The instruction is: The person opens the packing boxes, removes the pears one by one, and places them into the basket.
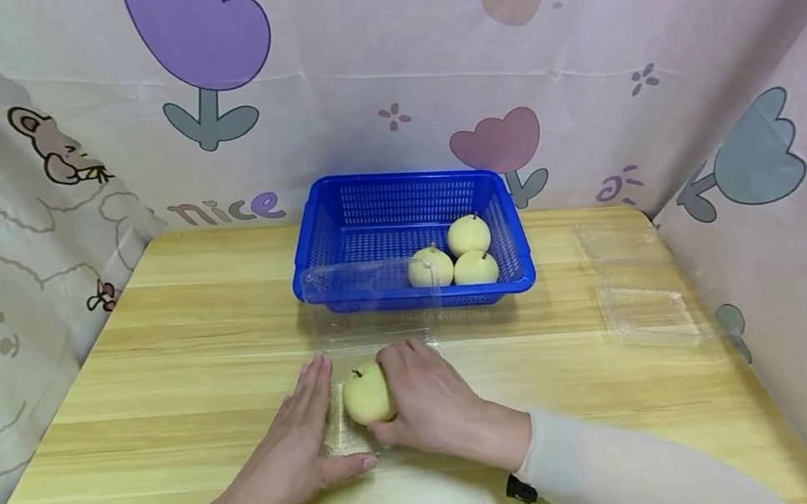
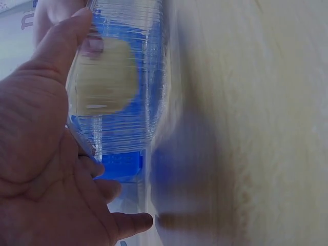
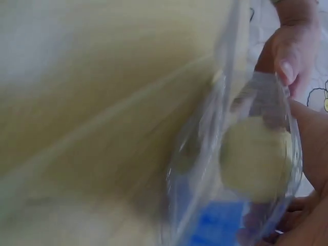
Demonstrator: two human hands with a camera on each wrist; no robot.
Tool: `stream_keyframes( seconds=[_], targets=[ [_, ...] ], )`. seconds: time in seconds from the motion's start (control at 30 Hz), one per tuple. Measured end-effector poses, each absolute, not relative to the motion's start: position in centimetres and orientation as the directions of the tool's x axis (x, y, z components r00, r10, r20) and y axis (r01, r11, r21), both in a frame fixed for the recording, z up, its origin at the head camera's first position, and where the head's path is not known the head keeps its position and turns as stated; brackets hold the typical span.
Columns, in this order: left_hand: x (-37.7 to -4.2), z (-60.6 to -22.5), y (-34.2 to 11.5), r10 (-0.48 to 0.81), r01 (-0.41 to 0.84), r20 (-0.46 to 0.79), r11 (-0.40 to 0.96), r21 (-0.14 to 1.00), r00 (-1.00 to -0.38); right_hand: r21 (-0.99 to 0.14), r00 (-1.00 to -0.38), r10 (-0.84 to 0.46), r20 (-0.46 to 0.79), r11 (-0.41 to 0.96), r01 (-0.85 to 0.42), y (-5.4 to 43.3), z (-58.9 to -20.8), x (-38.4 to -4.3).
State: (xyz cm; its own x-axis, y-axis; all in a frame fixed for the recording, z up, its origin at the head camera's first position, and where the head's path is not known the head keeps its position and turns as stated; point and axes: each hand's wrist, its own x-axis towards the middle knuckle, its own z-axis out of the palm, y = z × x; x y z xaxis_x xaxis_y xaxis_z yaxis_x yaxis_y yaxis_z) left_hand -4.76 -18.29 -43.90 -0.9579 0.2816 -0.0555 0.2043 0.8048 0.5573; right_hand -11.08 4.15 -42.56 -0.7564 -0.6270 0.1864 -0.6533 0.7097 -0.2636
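A clear plastic clamshell box point(image 1: 345, 442) lies on the table with its lid point(image 1: 374, 323) raised at the back. My right hand point(image 1: 432, 395) grips a round, pale yellow pear point(image 1: 366, 395) from its right side, over the box base. In the left wrist view the pear point(image 2: 107, 77) shows through the ribbed wall, and in the right wrist view the pear point(image 3: 253, 159) also appears behind clear plastic. Along the box's left side lies my left hand point(image 1: 291, 442), fingers straight and thumb spread toward the front edge.
Behind the box stands a blue basket point(image 1: 312, 246) with three pears point(image 1: 469, 235) in its right part; the raised lid overlaps its front rim. Another clear clamshell box point(image 1: 649, 314) lies open at the table's right. Printed curtains point(image 1: 349, 57) border the wooden table point(image 1: 185, 380).
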Motion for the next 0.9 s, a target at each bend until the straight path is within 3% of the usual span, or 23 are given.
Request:
stream_keyframes(
  seconds=[0.17,0.37,0.63,0.9],
  targets=[
    [-4.7,-43.9,-18.2,0.279,0.203,-0.056,0.81,0.55,-0.959,-0.159,-0.661,-0.649,0.376,0.658,-0.736,5.7,-42.2,-11.6],
    [-4.8,-44.0,-18.2,0.275,0.195,-0.064,0.81,0.553,-0.959,-0.162,-0.637,-0.634,0.438,0.642,-0.75,6.8,-41.7,-12.0],
    [-4.8,-44.1,-18.1,0.267,0.181,-0.078,0.812,0.554,-0.961,0.048,-0.52,-0.605,0.604,0.678,-0.733,8.1,-40.0,-13.4],
    [-4.7,-44.1,-18.0,0.263,0.177,-0.083,0.819,0.545,-0.961,-0.006,-0.496,-0.535,0.684,0.676,-0.737,10.5,-37.7,-15.5]
  ],
)
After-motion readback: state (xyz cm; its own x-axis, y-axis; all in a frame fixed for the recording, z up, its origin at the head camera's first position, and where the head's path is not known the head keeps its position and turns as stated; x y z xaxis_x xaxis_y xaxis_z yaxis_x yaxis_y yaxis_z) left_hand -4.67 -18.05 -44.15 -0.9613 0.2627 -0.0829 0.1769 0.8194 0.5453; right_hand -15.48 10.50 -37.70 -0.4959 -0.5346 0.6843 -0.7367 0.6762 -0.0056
